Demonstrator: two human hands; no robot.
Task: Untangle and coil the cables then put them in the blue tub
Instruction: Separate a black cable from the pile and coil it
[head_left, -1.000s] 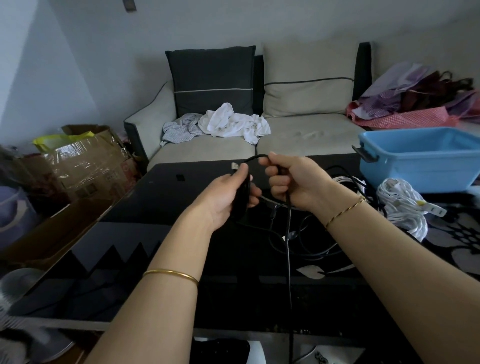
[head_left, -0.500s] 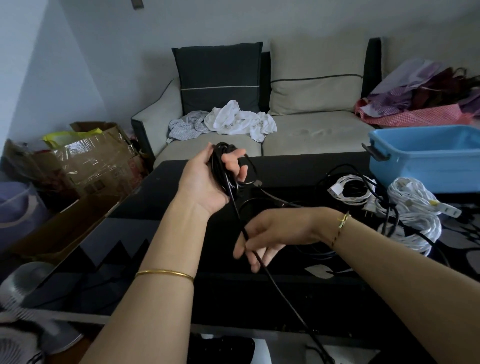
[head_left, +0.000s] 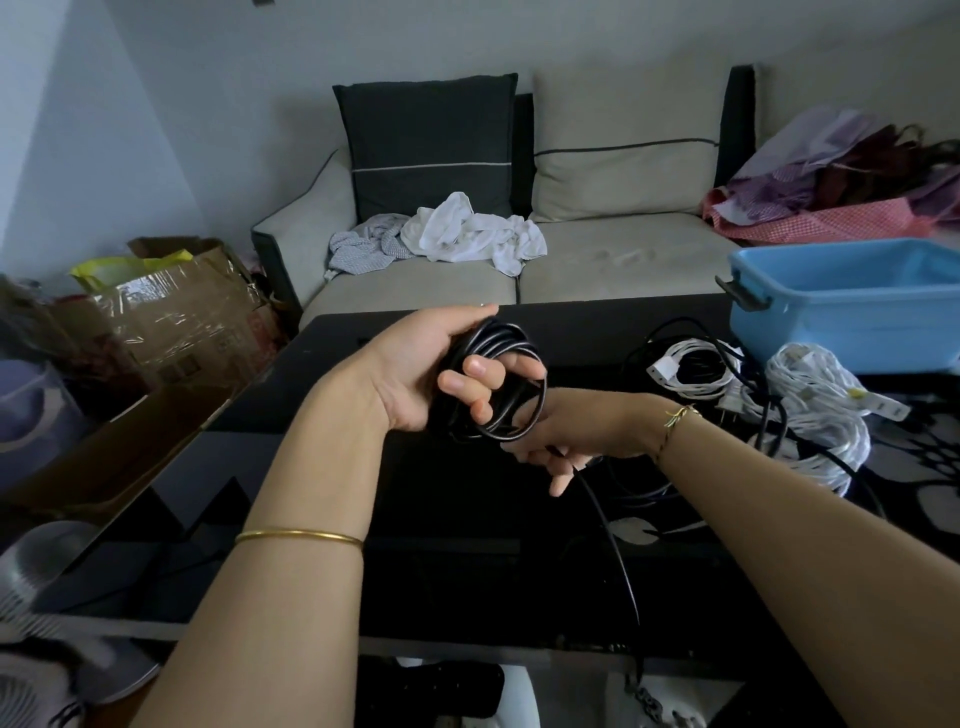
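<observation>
I am holding the black cable coil (head_left: 493, 384) in my left hand (head_left: 415, 364), raised above the middle of the table (head_left: 332, 447). My left grip is clamped on it, with the fingers curling through the loops so that the fingertips are showing on the near side. My right hand (head_left: 571, 436) is sitting just under and behind the coil, its grip pinching the loose run (head_left: 618, 571) of the same cable. That run is dropping from my fingers towards the near edge of the table and going over it, out of sight.

Half a second ago my right hand was lower and nearer to me, sliding along the straight length, and the coil was higher. Now the right hand has come up against the coil and is bringing a fresh loop with it, the wide one hanging on the coil's right side. I am reading this as one more turn going on. A good length is still trailing, so I judge this cable is not yet ready to put away.

The blue tub (head_left: 852, 312) is standing at the far right of the table, well apart from the coil. Just in front of it the white cables (head_left: 815, 410) are lying bunched, with dark cords (head_left: 691, 353) crossing them, still waiting to be sorted.
</observation>
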